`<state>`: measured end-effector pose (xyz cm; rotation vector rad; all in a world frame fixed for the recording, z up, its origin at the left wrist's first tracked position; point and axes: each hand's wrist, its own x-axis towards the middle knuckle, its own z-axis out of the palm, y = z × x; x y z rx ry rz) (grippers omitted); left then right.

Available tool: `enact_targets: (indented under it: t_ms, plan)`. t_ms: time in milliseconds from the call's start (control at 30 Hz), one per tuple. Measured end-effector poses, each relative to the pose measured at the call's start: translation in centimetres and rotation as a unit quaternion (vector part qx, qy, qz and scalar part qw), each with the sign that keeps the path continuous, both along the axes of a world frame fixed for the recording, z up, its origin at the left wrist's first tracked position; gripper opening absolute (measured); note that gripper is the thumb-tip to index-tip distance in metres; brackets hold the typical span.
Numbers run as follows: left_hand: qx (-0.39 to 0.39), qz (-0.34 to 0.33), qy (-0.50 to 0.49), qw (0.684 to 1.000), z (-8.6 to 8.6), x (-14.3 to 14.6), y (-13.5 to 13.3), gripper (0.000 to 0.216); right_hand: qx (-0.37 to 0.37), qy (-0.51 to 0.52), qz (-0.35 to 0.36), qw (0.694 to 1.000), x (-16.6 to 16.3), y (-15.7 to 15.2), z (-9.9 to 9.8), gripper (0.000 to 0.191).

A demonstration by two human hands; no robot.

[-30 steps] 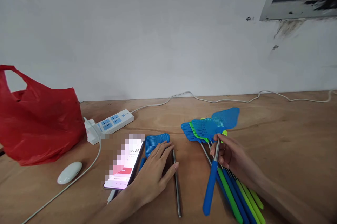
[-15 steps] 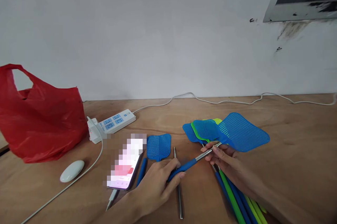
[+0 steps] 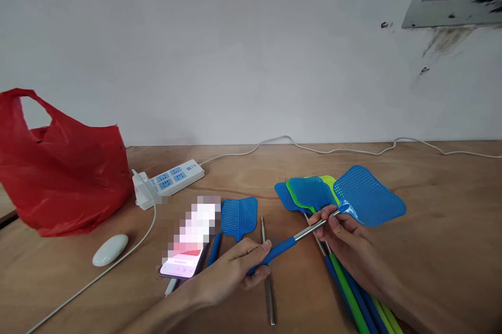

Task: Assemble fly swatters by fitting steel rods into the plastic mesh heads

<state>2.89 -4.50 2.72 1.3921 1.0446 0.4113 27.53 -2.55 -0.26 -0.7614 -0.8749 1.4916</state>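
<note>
I hold a blue fly swatter (image 3: 366,197) across the wooden table (image 3: 439,203) with both hands. My left hand (image 3: 235,271) is closed round its blue grip, and my right hand (image 3: 345,237) pinches the metal shaft close to the mesh head. A pile of several blue and green fly swatters (image 3: 314,193) lies under my right hand, handles pointing toward me. A loose blue swatter head (image 3: 239,215), a blue handle (image 3: 214,249) and a bare metal rod (image 3: 267,271) lie beside my left hand.
A phone (image 3: 188,245) with a lit screen lies left of my left hand. Further left are a white mouse-like object (image 3: 110,249), a white power strip (image 3: 168,180) with cables, and a red plastic bag (image 3: 58,177). A white wall stands behind the table.
My left hand left the parts on the table and took hold of the swatter's blue grip. The swatter swung from upright to lying crosswise between both hands.
</note>
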Motion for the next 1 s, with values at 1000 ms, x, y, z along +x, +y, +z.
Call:
enact_targets:
  t_ms: [1000]
  plan:
    - [0.341,0.039,0.515,0.785,1.4,-2.5,0.5,0.022,0.012,0.026,-0.149,0.988,0.8,1.4,0.3,0.021]
